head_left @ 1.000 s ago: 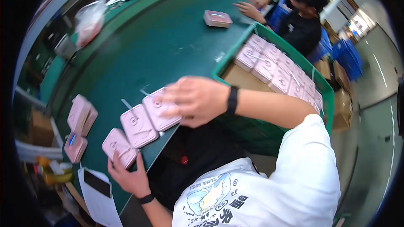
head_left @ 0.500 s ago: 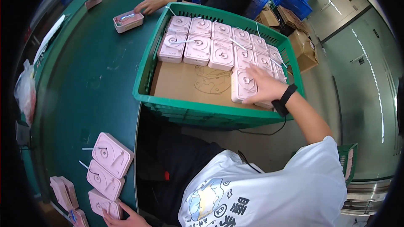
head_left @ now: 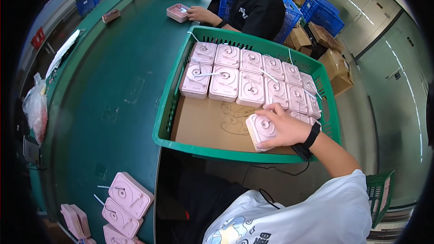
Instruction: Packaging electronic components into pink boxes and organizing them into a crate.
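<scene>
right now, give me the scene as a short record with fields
right grip: around a pink box inside the green crate
left grip: barely visible at the lower edge, by another pink box
crate: pink boxes in rows, cardboard showing toward the near left
table: green, with a line of pink boxes
co-worker: hand at a pink case

Smooth plastic with a matt finish is shown by the pink square casings (head_left: 223, 85), whose upper faces are relieved by moulded circular recesses. Rigid plastic is likewise seen in the green slotted crate (head_left: 208, 149), by which a dull brown cardboard sheet (head_left: 194, 117) is enclosed. The green tabletop (head_left: 122, 81) is smooth and softly sheened, faintly marked by scuffs. Soft matt cloth is presented by the white T-shirt (head_left: 316, 203); thin, wrinkled, translucent film by the plastic bag (head_left: 36, 108). Light streaks are reflected by the glossy grey-green door (head_left: 398, 108).
</scene>
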`<state>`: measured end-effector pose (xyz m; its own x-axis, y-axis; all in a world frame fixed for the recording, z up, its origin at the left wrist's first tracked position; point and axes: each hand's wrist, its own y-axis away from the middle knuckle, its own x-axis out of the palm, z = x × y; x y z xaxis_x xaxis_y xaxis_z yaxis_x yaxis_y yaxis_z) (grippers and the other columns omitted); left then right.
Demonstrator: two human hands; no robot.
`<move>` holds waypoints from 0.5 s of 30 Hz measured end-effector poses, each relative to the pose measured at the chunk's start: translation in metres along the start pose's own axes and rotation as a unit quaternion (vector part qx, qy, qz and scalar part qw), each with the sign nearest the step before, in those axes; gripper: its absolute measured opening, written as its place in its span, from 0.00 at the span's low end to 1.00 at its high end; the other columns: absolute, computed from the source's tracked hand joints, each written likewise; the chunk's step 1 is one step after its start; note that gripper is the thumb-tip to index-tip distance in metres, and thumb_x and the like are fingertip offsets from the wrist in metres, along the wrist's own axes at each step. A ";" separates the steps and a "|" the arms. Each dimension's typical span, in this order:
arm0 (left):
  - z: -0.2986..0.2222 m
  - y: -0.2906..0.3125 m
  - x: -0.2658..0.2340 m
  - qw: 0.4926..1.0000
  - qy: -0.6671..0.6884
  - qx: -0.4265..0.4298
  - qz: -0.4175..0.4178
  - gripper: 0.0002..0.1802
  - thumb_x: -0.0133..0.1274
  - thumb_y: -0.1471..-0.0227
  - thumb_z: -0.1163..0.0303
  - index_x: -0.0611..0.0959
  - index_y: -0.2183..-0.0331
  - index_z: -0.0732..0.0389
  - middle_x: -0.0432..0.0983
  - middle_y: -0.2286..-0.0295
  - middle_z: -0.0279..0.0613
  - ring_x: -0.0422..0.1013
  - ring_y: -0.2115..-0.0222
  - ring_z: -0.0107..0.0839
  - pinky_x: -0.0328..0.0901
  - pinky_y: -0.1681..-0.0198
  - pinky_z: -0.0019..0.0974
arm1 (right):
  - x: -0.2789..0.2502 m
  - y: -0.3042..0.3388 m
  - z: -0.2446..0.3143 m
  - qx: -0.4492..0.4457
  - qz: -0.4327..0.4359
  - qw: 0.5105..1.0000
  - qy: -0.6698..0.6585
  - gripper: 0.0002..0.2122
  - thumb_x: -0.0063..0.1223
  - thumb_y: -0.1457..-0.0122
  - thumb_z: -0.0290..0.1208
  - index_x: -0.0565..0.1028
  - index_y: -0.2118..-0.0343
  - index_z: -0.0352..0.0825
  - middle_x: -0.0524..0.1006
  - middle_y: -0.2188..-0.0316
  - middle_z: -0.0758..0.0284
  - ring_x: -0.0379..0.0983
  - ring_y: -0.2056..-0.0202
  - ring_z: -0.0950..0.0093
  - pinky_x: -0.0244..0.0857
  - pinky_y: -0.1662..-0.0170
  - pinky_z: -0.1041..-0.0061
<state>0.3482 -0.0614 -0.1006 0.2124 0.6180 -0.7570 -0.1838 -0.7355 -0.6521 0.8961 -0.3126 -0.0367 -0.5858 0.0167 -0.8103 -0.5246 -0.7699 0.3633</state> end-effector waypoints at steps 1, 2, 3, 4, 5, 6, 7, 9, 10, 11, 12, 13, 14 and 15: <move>-0.006 -0.001 0.004 1.000 -0.002 0.001 -0.002 0.37 0.80 0.45 0.58 0.82 0.42 0.66 0.77 0.47 0.58 0.77 0.46 0.58 0.76 0.42 0.58 | -0.001 -0.007 0.003 0.008 0.000 1.000 0.005 0.60 0.82 0.53 0.62 0.61 0.23 0.34 0.61 0.31 0.44 0.63 0.31 0.37 0.62 0.26 0.51; -0.013 -0.003 0.009 1.000 0.017 -0.001 0.002 0.37 0.80 0.45 0.59 0.82 0.42 0.66 0.77 0.47 0.58 0.77 0.46 0.58 0.76 0.42 0.58 | -0.002 -0.015 0.004 0.016 0.000 1.000 0.011 0.59 0.81 0.52 0.62 0.61 0.23 0.34 0.62 0.31 0.44 0.65 0.32 0.38 0.63 0.27 0.52; -0.019 -0.004 0.013 0.999 0.036 -0.002 0.009 0.37 0.80 0.45 0.59 0.82 0.42 0.66 0.77 0.47 0.58 0.77 0.46 0.58 0.76 0.42 0.58 | -0.001 -0.019 0.004 0.025 0.001 1.000 0.015 0.58 0.80 0.51 0.61 0.61 0.23 0.33 0.62 0.32 0.44 0.66 0.32 0.39 0.65 0.28 0.53; -0.021 -0.005 0.015 0.998 0.054 -0.004 0.014 0.37 0.80 0.44 0.59 0.82 0.41 0.66 0.77 0.47 0.58 0.77 0.46 0.58 0.76 0.42 0.58 | 0.000 -0.024 0.001 0.022 0.002 1.000 0.012 0.58 0.80 0.51 0.61 0.61 0.23 0.33 0.62 0.32 0.44 0.66 0.32 0.39 0.65 0.28 0.53; -0.021 -0.007 0.014 0.999 0.051 -0.004 0.011 0.37 0.80 0.44 0.59 0.82 0.41 0.66 0.77 0.47 0.58 0.77 0.46 0.58 0.76 0.42 0.58 | 0.002 -0.030 -0.004 0.039 0.008 0.998 0.042 0.57 0.79 0.49 0.60 0.61 0.24 0.33 0.63 0.32 0.44 0.66 0.32 0.40 0.65 0.28 0.53; -0.018 -0.008 0.012 0.999 0.037 0.003 0.012 0.37 0.80 0.45 0.59 0.82 0.42 0.65 0.77 0.47 0.58 0.77 0.46 0.58 0.76 0.42 0.58 | 0.002 -0.035 -0.008 0.055 0.014 0.996 0.073 0.55 0.79 0.48 0.59 0.61 0.24 0.32 0.63 0.33 0.44 0.66 0.32 0.41 0.65 0.28 0.54; -0.016 -0.009 0.009 1.000 0.024 0.009 0.012 0.37 0.80 0.45 0.59 0.82 0.42 0.65 0.77 0.47 0.58 0.77 0.46 0.58 0.76 0.42 0.58 | 0.000 -0.039 -0.009 0.071 0.018 0.992 0.104 0.54 0.78 0.46 0.58 0.61 0.24 0.32 0.63 0.33 0.43 0.66 0.32 0.41 0.65 0.28 0.55; -0.011 -0.011 0.002 1.000 0.012 0.011 0.005 0.37 0.80 0.45 0.59 0.82 0.42 0.65 0.77 0.46 0.58 0.77 0.46 0.58 0.76 0.42 0.57 | -0.001 -0.039 -0.006 0.053 0.018 0.994 0.093 0.52 0.77 0.45 0.56 0.60 0.25 0.31 0.63 0.32 0.43 0.67 0.32 0.43 0.65 0.28 0.56; -0.009 -0.010 -0.006 1.000 -0.002 0.013 0.006 0.37 0.80 0.45 0.59 0.82 0.42 0.65 0.77 0.46 0.58 0.77 0.46 0.58 0.75 0.41 0.58 | -0.004 -0.036 -0.004 0.040 0.024 0.995 0.083 0.50 0.75 0.43 0.54 0.60 0.25 0.31 0.63 0.31 0.44 0.67 0.31 0.45 0.65 0.28 0.56; -0.008 -0.010 -0.013 1.000 -0.014 0.015 0.007 0.37 0.80 0.46 0.58 0.82 0.42 0.65 0.77 0.46 0.58 0.77 0.46 0.58 0.75 0.41 0.58 | -0.007 -0.034 -0.002 0.026 0.028 0.997 0.074 0.49 0.74 0.41 0.51 0.60 0.25 0.30 0.63 0.31 0.44 0.67 0.31 0.47 0.65 0.29 0.57; -0.010 -0.011 -0.013 1.000 -0.027 0.014 0.004 0.37 0.80 0.46 0.58 0.82 0.42 0.64 0.77 0.46 0.58 0.77 0.46 0.58 0.75 0.41 0.58 | -0.011 -0.035 -0.002 0.019 0.020 0.997 0.077 0.49 0.74 0.41 0.51 0.60 0.25 0.30 0.63 0.31 0.44 0.67 0.31 0.47 0.65 0.29 0.57; -0.013 -0.013 -0.008 1.000 -0.026 0.008 -0.005 0.37 0.80 0.46 0.58 0.82 0.42 0.64 0.77 0.46 0.58 0.77 0.46 0.58 0.75 0.41 0.58 | -0.016 -0.034 -0.006 0.030 -0.011 0.999 -0.012 0.48 0.73 0.40 0.48 0.59 0.25 0.30 0.62 0.30 0.45 0.67 0.31 0.49 0.65 0.29 0.58; -0.016 -0.016 -0.002 1.000 -0.012 0.002 -0.015 0.38 0.81 0.46 0.57 0.82 0.41 0.64 0.77 0.46 0.58 0.77 0.46 0.59 0.75 0.41 0.59 | -0.021 -0.033 -0.010 0.041 -0.041 0.993 -0.102 0.47 0.72 0.40 0.45 0.58 0.24 0.30 0.62 0.29 0.46 0.67 0.31 0.51 0.65 0.29 0.59; -0.015 -0.016 -0.001 1.000 0.000 -0.002 -0.017 0.38 0.81 0.46 0.56 0.83 0.41 0.64 0.78 0.46 0.57 0.77 0.46 0.59 0.74 0.40 0.59 | -0.024 -0.028 -0.012 0.055 -0.063 0.978 -0.191 0.46 0.71 0.39 0.42 0.56 0.24 0.30 0.61 0.29 0.47 0.68 0.31 0.53 0.65 0.29 0.61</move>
<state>0.3649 -0.0544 -0.0887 0.2190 0.6431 -0.7338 -0.1721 -0.7149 -0.6778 0.9321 -0.2989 -0.0325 -0.6885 0.3609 -0.6290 -0.6593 -0.6728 0.3356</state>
